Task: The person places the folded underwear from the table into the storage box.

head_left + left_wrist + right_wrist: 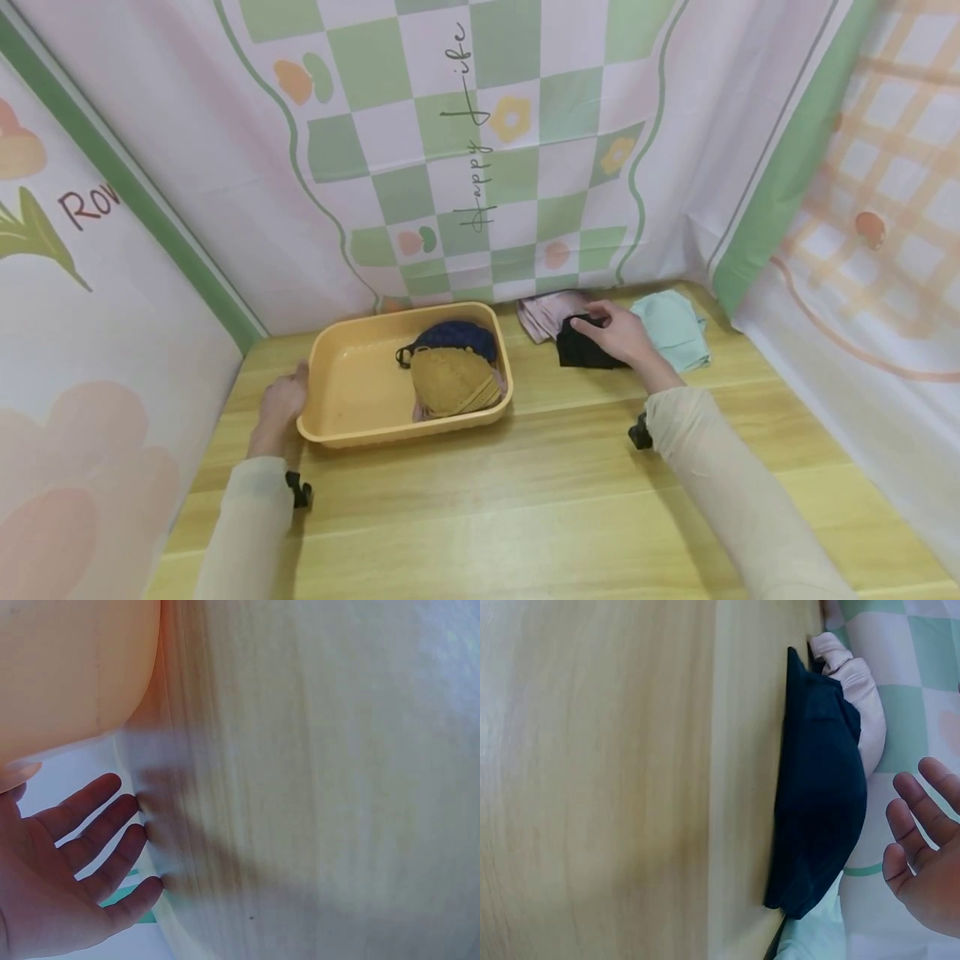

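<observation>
A yellow plastic bin stands on the table with a folded mustard bra and a folded navy bra on its right side. My left hand is at the bin's left end, thumb at the rim and fingers spread straight below it in the left wrist view. To the right of the bin lies a black folded bra, its cup rounded upward. Over it hovers my right hand, fingers loosely bent; the right wrist view has a gap between fingertips and fabric.
A pink folded garment lies behind the black bra, against the printed curtain. Pale mint folded fabric is to its right. Curtains also bound the wooden table at left and right.
</observation>
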The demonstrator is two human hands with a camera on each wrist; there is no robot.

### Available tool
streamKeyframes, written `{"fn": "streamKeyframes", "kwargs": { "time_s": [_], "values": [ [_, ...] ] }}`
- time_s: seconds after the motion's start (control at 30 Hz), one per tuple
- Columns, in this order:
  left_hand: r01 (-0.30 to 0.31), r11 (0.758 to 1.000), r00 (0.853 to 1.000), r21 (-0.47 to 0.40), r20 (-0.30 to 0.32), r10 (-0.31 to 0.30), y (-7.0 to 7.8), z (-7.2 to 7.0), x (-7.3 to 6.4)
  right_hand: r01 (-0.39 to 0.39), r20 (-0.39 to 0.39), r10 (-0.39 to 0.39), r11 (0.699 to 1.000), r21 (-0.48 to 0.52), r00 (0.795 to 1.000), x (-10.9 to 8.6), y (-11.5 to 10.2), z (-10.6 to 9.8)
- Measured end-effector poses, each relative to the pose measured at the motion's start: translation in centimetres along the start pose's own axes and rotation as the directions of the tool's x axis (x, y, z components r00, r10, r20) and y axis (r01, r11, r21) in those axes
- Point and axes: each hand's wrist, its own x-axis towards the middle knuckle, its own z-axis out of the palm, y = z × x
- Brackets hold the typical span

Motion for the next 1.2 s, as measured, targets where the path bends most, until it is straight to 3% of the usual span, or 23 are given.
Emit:
{"fn": "streamKeyframes", "kwargs": {
  "time_s": [0.57,0.87,1.2],
  "values": [
    [0.017,1.000,1.000,-0.021,0.004,-0.016,0.3,-0.2,0.3,-0.014,-0.014,0.012,0.989,-0.147,1.000,0.4,1.7,-0.2],
    [0.004,1.000,1.000,-0.002,-0.004,-0.004,0.1,-0.1,0.3,-0.088,0.040,0.107,0.940,-0.330,0.993,0.3,2.6,-0.1],
    [0.006,1.000,1.000,-0.004,0.001,-0.006,-0.1,-0.1,0.3,-0.138,0.134,0.210,0.899,-0.417,0.968,0.5,3.0,0.3]
  ]
}}
